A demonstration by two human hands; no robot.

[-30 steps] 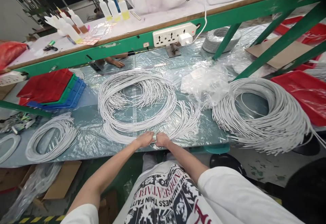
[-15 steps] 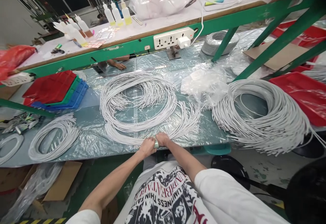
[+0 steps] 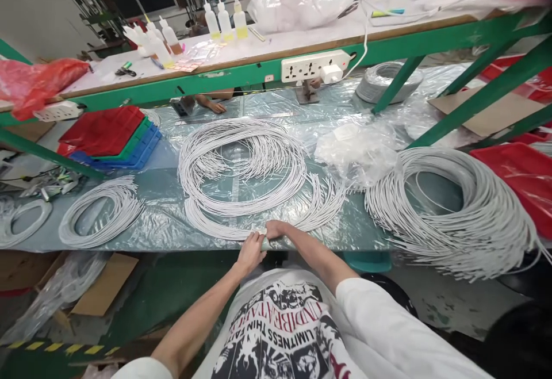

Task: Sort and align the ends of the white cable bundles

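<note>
Since a moment ago our left hand (image 3: 250,251) drops toward 6 o'clock off the tabletop (image 3: 164,235) edge, both grips clenched on the pale tube (image 3: 264,244) joining the white wire coil (image 3: 241,177), right hand (image 3: 276,229) staying put.

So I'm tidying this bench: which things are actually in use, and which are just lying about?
In use: left hand, right hand, middle cable coil, small pale piece gripped between the hands.
Lying about: big coil, small coil, trays, plastic bag, bottles, power strip.
</note>
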